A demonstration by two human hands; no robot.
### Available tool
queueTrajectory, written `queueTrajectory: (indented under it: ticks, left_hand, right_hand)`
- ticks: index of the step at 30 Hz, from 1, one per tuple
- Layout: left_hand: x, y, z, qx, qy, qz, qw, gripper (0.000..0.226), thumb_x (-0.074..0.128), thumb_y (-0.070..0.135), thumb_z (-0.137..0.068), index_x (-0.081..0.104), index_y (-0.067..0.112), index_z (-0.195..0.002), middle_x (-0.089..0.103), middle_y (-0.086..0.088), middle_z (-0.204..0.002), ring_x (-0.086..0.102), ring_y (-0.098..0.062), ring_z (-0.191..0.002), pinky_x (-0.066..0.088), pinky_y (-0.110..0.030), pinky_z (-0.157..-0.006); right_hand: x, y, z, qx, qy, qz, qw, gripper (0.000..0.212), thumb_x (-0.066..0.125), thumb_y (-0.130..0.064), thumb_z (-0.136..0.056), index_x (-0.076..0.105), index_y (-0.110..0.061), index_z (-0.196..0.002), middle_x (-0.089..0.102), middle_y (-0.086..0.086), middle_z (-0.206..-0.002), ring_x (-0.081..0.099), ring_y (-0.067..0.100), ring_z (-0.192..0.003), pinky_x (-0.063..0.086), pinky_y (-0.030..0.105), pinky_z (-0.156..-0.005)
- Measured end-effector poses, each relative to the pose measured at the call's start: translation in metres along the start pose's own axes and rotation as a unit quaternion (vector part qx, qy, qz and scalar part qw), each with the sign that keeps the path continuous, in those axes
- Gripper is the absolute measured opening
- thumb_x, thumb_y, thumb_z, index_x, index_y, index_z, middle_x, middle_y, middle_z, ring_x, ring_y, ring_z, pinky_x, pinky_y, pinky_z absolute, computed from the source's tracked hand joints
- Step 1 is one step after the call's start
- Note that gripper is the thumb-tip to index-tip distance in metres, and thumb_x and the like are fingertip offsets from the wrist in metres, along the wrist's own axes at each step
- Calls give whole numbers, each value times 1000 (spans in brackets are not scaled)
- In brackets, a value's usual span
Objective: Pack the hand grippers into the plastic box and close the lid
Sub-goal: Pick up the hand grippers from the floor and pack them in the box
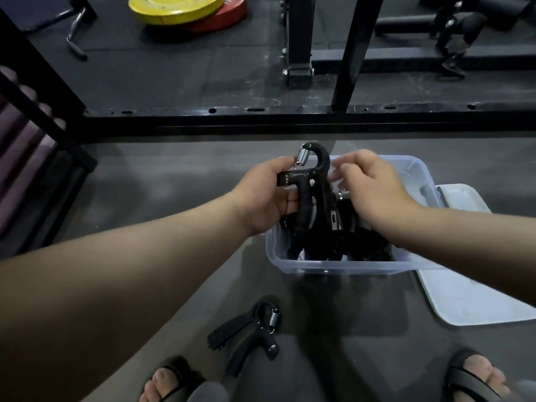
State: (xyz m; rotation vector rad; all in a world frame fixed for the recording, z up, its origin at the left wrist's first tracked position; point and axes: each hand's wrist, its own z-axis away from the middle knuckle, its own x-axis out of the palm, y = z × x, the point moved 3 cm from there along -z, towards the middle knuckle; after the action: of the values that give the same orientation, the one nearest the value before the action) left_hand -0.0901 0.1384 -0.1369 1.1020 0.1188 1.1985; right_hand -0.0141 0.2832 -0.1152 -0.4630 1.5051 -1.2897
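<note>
1. Left hand (266, 195) is wrapped around a black hand gripper (311, 192), matte plastic with a shiny coil spring, hook end up, handles pointing down into the clear plastic box (333, 264).
2. Right hand (374, 184) pinches its curved top with its fingertips.
3. More grippers are standing inside; a spare gripper (249, 333) lies on the floor, and the pale lid (470, 294) is flat beside the box.

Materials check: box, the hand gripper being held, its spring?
Plastic box: looks like translucent, slightly frosted plastic with a bluish tint; the dark contents show through its wall. Held hand gripper: body looks like matte black moulded plastic; whether the handles carry rubber cannot be told. Spring: bright coiled metal, probably steel, with shiny highlights on the coils.
</note>
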Motion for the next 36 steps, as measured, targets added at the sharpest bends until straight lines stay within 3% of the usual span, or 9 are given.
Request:
queueTrajectory:
  ticks: [5,8,10,13,14,17,22,30,36]
  left_hand:
    - [-1,-5,-5,-6,37,14,999,30,45,26,-100,59,2,-114,64,-19,-106,64,-32,-93,55,-48,-85]
    - [-3,-8,-8,-5,54,28,998,37,46,21,-101,55,-7,-124,64,-21,-109,64,-31,-91,57,-45,-83]
    - [0,-7,-7,4,39,19,999,31,46,14,-100,56,-7,-121,63,-19,-106,65,-27,-86,58,-39,-81]
    - [5,-3,-8,73,83,-114,987,22,52,6,-95,59,9,-116,64,-10,-102,65,-19,-85,59,-30,-78]
    - [2,0,-9,126,122,-224,959,28,56,9,-93,58,14,-120,64,-5,-109,65,-17,-94,55,-30,-86]
    - [-6,5,-2,286,155,-505,799,42,50,11,-91,53,18,-133,54,4,-132,48,-7,-121,32,-20,-107]
    - [-38,-28,-6,254,145,-665,687,53,41,10,-94,35,10,-147,22,-6,-160,13,-20,-148,3,-34,-121]
    - [-45,-41,-2,247,139,-647,708,54,38,14,-99,27,12,-151,8,3,-163,8,-13,-149,2,-30,-121]
    - [-47,-43,-3,250,136,-642,711,54,38,14,-98,26,13,-152,7,5,-163,7,-10,-149,1,-30,-121]
  right_hand:
    - [5,9,-4,92,-100,-56,989,20,44,-22,-100,64,-18,-98,69,2,-86,64,10,-61,45,15,-43]
    - [9,20,-1,104,-145,-21,984,21,55,-34,-95,63,-21,-109,72,0,-93,69,8,-69,50,22,-51]
    - [8,25,-1,87,-156,71,981,38,61,-42,-86,58,-24,-119,72,0,-97,71,17,-78,57,34,-64]
    - [2,18,0,0,-131,211,969,36,47,-39,-90,55,-25,-122,71,-1,-96,67,21,-88,54,43,-84]
    - [0,15,1,-25,-120,240,963,33,43,-35,-93,55,-22,-121,70,2,-100,65,23,-94,52,43,-87]
    - [-3,17,-3,-40,-112,291,949,30,40,-29,-95,52,-13,-117,65,12,-108,59,31,-101,48,43,-90]
    - [-3,31,-7,9,-122,330,936,33,37,-32,-95,45,-13,-121,59,15,-110,57,35,-97,48,46,-88]
    - [8,28,-11,-2,-167,406,898,39,41,-48,-94,46,-14,-114,57,15,-115,57,34,-102,48,44,-88]
    - [9,26,-3,-20,-229,428,874,73,55,-46,-83,22,-22,-144,36,14,-137,54,32,-114,45,39,-98]
